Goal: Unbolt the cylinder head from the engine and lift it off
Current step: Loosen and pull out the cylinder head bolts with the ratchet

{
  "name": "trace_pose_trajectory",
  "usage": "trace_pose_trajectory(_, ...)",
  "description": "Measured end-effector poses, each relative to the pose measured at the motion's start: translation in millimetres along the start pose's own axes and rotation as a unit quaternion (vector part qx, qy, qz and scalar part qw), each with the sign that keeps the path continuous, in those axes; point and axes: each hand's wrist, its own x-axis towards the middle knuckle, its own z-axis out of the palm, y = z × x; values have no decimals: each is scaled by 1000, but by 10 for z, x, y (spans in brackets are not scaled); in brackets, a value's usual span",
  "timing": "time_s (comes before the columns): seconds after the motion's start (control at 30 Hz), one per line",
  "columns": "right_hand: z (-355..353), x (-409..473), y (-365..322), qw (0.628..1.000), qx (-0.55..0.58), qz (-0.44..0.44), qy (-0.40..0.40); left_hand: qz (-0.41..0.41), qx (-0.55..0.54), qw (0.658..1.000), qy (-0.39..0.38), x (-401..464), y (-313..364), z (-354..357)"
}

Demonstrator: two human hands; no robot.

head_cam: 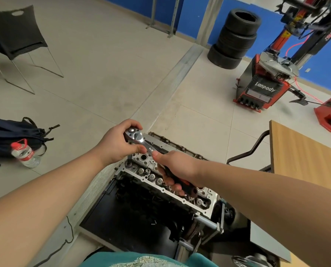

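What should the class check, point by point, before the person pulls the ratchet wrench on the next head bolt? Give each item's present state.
1. Right hand wraps the ratchet wrench handle: ok.
2. Left hand holds the ratchet head to steady it: ok.
3. Socket seated squarely on a bolt: cannot tell, the left hand hides it.
4. Ratchet direction set to loosen: cannot tell, the switch is too small to read.
5. Cylinder head top free of loose tools in the swing path: ok, none is visible.
6. Engine held firm on its stand: cannot tell, the mounts are mostly hidden.
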Motion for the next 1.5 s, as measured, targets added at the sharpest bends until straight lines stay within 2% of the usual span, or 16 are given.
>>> trace_pose_trajectory(0.3, -304, 131, -6, 996, -83, -18, -22, 11, 6, 997, 71, -83, 39, 181)
trace_pose_trajectory(0.47, -628, 233, -172, 970, -243, -7, 6, -16, -16, 988, 151, -117, 89, 366)
trace_pose_trajectory(0.5, -688, 263, -241, 952, -305, -18, 33, -27, -16, 984, 174, -124, 103, 413)
trace_pose_trajectory(0.53, -751, 296, -335, 918, -387, -37, 76, -37, -19, 979, 200, -135, 111, 458)
trace_pose_trajectory(0.6, -843, 361, -583, 816, -543, -82, 181, -45, -24, 971, 234, -197, 95, 516)
trace_pose_trajectory(0.63, -864, 396, -712, 776, -583, -97, 220, -42, -25, 971, 233, -239, 68, 515)
trace_pose_trajectory(0.7, -829, 477, -923, 744, -617, -107, 233, -26, -18, 979, 200, -298, -18, 450)
trace_pose_trajectory(0.77, -675, 587, -1050, 752, -618, -121, 196, -27, -12, 989, 148, -287, -109, 306)
trace_pose_trajectory(0.83, -443, 650, -1082, 741, -631, -150, 175, -43, -15, 995, 90, -208, -185, 158)
trace_pose_trajectory(0.93, -270, 672, -1055, 716, -644, -174, 204, -53, 17, 998, -8, -61, -279, -17)
trace_pose_trajectory(1.03, -206, 619, -999, 756, -601, -150, 211, -46, 20, 997, -57, 72, -363, -124)
trace_pose_trajectory(1.13, -82, 544, -972, 829, -511, -96, 206, -22, 14, 998, -62, 159, -376, -142)
trace_pose_trajectory(1.23, 22, 557, -980, 853, -475, -78, 201, -6, -18, 996, -84, 198, -408, -174)
trace_pose_trajectory(1.3, 46, 551, -1014, 839, -497, -79, 208, -15, -17, 991, -133, 213, -452, -228)
trace_pose_trajectory(1.4, 3, 539, -1076, 783, -577, -119, 200, -35, 7, 968, -248, 229, -507, -264)
trace_pose_trajectory(1.5, -55, 558, -1146, 762, -596, -157, 197, -35, 7, 962, -272, 287, -515, -298)
